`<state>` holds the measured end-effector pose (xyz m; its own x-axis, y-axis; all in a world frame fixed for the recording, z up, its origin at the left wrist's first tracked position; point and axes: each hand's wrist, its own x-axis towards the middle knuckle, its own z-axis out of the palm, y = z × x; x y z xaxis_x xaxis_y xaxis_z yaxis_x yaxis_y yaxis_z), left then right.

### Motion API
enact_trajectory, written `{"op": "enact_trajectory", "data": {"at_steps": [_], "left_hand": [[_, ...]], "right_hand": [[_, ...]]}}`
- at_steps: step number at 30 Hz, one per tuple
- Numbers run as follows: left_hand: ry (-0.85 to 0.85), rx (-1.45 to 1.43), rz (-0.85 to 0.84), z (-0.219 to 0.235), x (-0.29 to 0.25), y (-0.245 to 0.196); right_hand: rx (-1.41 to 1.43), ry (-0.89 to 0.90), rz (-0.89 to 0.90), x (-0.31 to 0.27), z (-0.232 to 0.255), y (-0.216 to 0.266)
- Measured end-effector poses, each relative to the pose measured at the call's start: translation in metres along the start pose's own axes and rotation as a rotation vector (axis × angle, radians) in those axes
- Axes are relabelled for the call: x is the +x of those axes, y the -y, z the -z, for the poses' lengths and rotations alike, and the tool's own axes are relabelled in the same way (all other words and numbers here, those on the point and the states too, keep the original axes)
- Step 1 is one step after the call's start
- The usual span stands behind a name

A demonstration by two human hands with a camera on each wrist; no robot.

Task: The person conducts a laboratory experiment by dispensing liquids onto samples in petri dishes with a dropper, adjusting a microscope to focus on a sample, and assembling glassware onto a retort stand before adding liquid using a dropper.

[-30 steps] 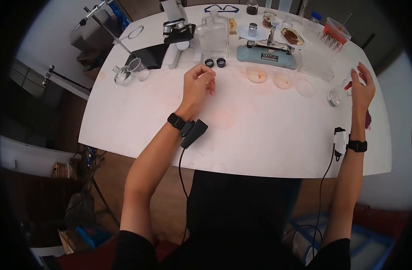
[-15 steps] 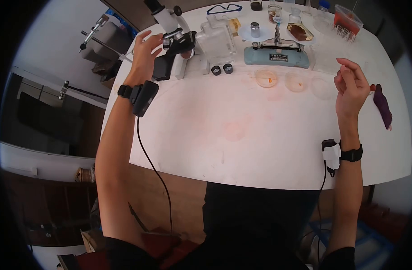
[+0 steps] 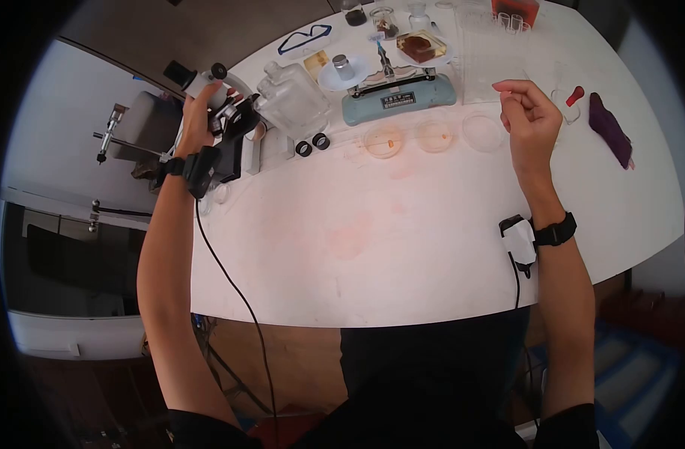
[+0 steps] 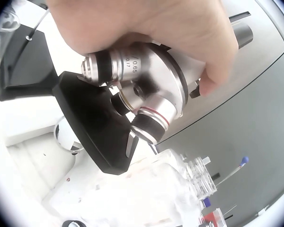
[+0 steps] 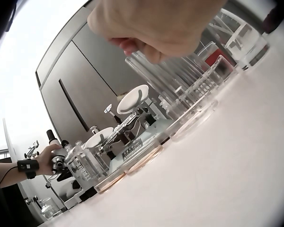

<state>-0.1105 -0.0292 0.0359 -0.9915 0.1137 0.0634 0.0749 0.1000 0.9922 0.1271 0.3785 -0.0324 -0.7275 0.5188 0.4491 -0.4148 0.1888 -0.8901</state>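
At the table's far left, my left hand [image 3: 196, 120] grips the upper body of a white and black microscope [image 3: 241, 116]. In the left wrist view, the fingers of that hand [image 4: 146, 23] curl over the arm just above the silver nosepiece [image 4: 161, 78], with its objective lenses over the black stage [image 4: 94, 125]. My right hand [image 3: 533, 123] is raised at the right, fingers loosely curled and holding nothing. Nearest to it in the head view is a clear petri dish [image 3: 483, 138]; glass test tubes [image 5: 165, 78] stand behind it in the right wrist view.
Clear glass bottles [image 3: 294, 101] stand right of the microscope, with two black rings [image 3: 303, 148] in front. A teal balance [image 3: 398, 103] bears a metal weight [image 3: 343, 67]. Petri dishes [image 3: 384, 142] line its front. A red-bulbed dropper [image 3: 574, 96] and purple cloth [image 3: 610, 131] lie right.
My left hand has moved left and away from me to the microscope and now grips it. My right hand has drawn left from near the flask. The head view has turned.
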Motion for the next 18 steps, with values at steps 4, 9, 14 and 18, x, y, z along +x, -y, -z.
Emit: {"op": "enact_trajectory", "data": {"at_steps": [4,9,14,18], "left_hand": [[-0.040,-0.010,-0.010,-0.006,-0.005,-0.002],[-0.085,0.071,-0.078,0.001,0.000,0.005],[-0.158,0.041,-0.108,0.002,-0.011,0.001],[-0.160,0.063,-0.130,0.020,-0.012,-0.005]], "right_hand": [[0.003,-0.012,0.030,0.000,-0.001,-0.004],[-0.015,-0.044,0.042,0.001,-0.001,-0.013],[-0.018,-0.034,0.046,0.001,-0.001,-0.015],[-0.035,-0.024,0.082,0.001,-0.002,-0.017]]}}
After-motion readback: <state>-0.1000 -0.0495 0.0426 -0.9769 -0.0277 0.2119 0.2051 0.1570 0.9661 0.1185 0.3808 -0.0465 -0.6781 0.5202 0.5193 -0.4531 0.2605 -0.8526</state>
